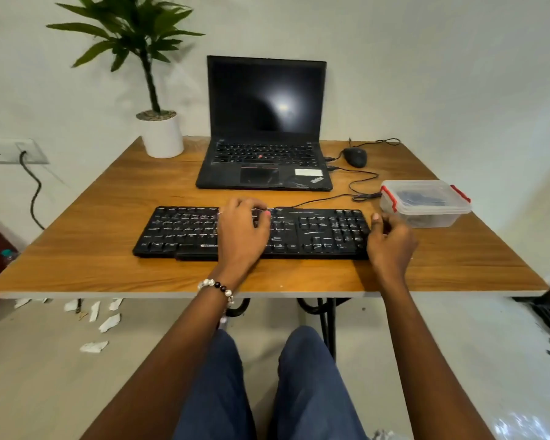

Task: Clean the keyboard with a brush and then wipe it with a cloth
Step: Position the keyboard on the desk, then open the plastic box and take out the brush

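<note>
Only "ThinkPad" reads, on the laptop [264,160] behind the keyboard [185,231].

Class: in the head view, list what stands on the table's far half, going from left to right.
Potted plant → laptop → mouse → clear plastic box with red clips, which sits nearer than the other three.

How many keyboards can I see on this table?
2: a separate black keyboard lies at the table's near edge under the person's left hand; the second is built into the open laptop behind it.
</note>
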